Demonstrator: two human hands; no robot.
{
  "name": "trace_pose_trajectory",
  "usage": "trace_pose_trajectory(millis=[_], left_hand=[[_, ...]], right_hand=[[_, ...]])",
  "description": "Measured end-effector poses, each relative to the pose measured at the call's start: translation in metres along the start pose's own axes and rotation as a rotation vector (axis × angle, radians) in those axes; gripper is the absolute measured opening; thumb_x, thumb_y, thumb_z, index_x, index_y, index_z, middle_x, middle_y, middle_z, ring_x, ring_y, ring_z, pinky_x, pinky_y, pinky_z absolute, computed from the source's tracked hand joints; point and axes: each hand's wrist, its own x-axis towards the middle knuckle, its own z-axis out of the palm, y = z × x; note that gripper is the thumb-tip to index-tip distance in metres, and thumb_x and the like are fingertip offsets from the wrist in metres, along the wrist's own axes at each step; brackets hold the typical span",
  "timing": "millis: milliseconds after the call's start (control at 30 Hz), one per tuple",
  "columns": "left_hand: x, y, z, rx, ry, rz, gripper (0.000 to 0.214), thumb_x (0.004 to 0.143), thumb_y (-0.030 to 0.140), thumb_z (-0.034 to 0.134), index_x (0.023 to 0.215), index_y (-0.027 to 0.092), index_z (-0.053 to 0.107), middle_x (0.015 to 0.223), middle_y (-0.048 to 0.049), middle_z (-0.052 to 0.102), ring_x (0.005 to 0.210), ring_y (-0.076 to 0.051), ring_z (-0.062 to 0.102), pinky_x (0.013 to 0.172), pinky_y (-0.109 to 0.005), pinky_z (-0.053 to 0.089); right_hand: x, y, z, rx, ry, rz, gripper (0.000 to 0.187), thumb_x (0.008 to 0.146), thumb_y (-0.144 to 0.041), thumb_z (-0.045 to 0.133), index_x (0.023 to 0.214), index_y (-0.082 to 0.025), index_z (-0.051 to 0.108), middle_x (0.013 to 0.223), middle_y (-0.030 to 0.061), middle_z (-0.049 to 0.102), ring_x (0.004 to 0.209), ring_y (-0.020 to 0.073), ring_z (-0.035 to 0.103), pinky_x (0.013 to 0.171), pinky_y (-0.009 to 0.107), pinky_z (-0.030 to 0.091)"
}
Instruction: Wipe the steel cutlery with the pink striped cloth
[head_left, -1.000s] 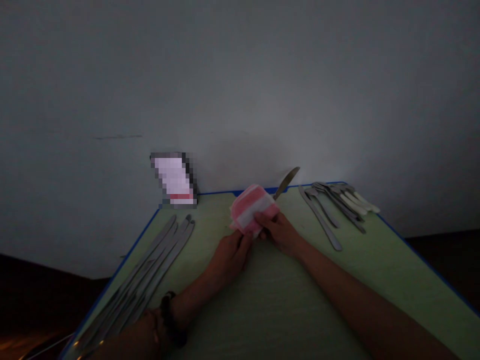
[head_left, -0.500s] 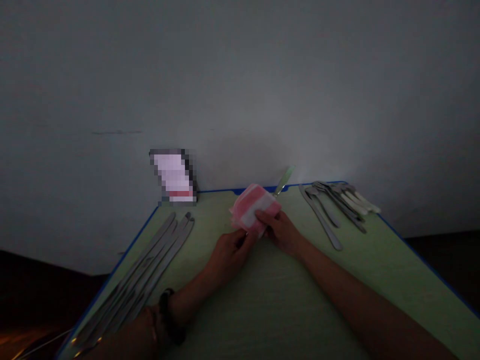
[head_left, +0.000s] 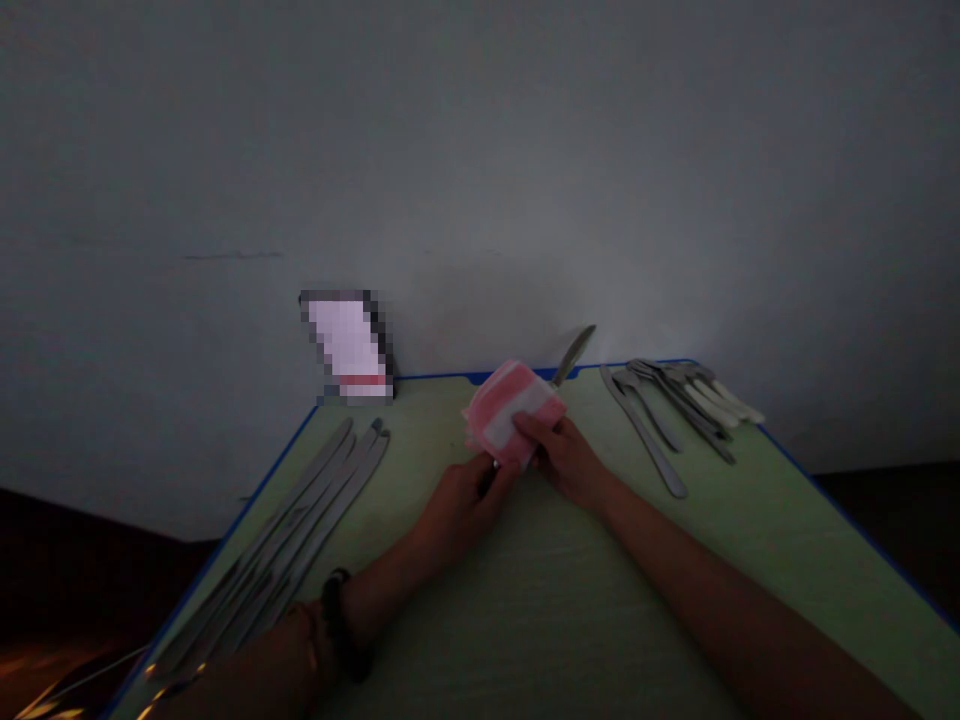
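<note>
A folded pink-and-white cloth (head_left: 504,408) is wrapped around a table knife (head_left: 576,353), whose blade sticks out at the upper right. My right hand (head_left: 566,455) grips the cloth, thumb pressed flat on its front. At the cloth's lower edge, my left hand (head_left: 469,500) is closed on the knife's handle end, which is mostly hidden by fingers and cloth. Several more table knives (head_left: 300,520) lie side by side along the left of the table. Over on the right, a single knife (head_left: 645,435) lies beside spoons or forks (head_left: 679,405).
Pale green table (head_left: 585,610) with a blue edge, pushed against a grey wall (head_left: 480,180). A blurred-out phone-like device (head_left: 349,350) leans on the wall at the back left. White-handled cutlery (head_left: 724,400) lies at the far right.
The knife blade has turned within the cloth, now showing darker and slightly curved rather than pale. Both hands keep their hold, and the view has shifted slightly.
</note>
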Motion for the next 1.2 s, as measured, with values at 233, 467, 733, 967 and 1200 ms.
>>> trace_pose_trajectory(millis=[233, 467, 733, 967, 1200], left_hand=[[-0.0003, 0.0026, -0.0008, -0.023, -0.004, -0.016, 0.037, 0.086, 0.045, 0.04, 0.074, 0.015, 0.057, 0.054, 0.0031, 0.05, 0.049, -0.01, 0.043, 0.046, -0.02, 0.032], [0.0006, 0.0043, -0.0028, -0.067, -0.053, -0.058, 0.042, 0.085, 0.05, 0.04, 0.068, 0.015, 0.057, 0.044, 0.0045, 0.048, 0.043, -0.01, 0.043, 0.042, -0.019, 0.031], [-0.0005, 0.006, -0.0028, -0.11, -0.025, -0.126, 0.043, 0.084, 0.052, 0.042, 0.066, 0.016, 0.057, 0.04, 0.0043, 0.049, 0.039, -0.01, 0.045, 0.041, -0.019, 0.033], [-0.0013, 0.0047, -0.0026, -0.104, -0.024, -0.131, 0.044, 0.083, 0.053, 0.044, 0.062, 0.016, 0.056, 0.04, 0.0039, 0.049, 0.039, -0.01, 0.045, 0.041, -0.019, 0.033], [-0.0026, 0.0069, -0.002, -0.094, -0.034, -0.115, 0.04, 0.088, 0.045, 0.035, 0.067, 0.016, 0.054, 0.041, 0.0051, 0.047, 0.039, -0.01, 0.045, 0.043, -0.02, 0.033]], right_hand=[[-0.0009, -0.0003, -0.0011, 0.01, 0.004, -0.001, 0.03, 0.064, -0.042, 0.072, 0.07, -0.018, 0.055, 0.054, -0.0044, 0.047, 0.048, 0.0071, 0.038, 0.044, 0.021, 0.028], [-0.0018, -0.002, 0.0008, 0.04, 0.012, 0.009, 0.031, 0.061, -0.041, 0.073, 0.072, -0.018, 0.055, 0.058, -0.0041, 0.051, 0.05, 0.0074, 0.041, 0.045, 0.022, 0.03], [-0.0035, -0.0051, 0.0019, 0.08, 0.005, 0.007, 0.029, 0.064, -0.04, 0.072, 0.067, -0.019, 0.052, 0.054, -0.0056, 0.046, 0.047, 0.0064, 0.038, 0.043, 0.021, 0.029], [-0.0026, -0.0038, 0.0015, 0.083, 0.001, -0.017, 0.029, 0.066, -0.042, 0.07, 0.069, -0.019, 0.053, 0.053, -0.0053, 0.047, 0.046, 0.0066, 0.039, 0.042, 0.021, 0.029], [-0.003, -0.0044, 0.0007, 0.065, -0.016, -0.011, 0.03, 0.067, -0.042, 0.07, 0.068, -0.018, 0.053, 0.052, -0.0052, 0.048, 0.044, 0.0062, 0.039, 0.042, 0.021, 0.03]])
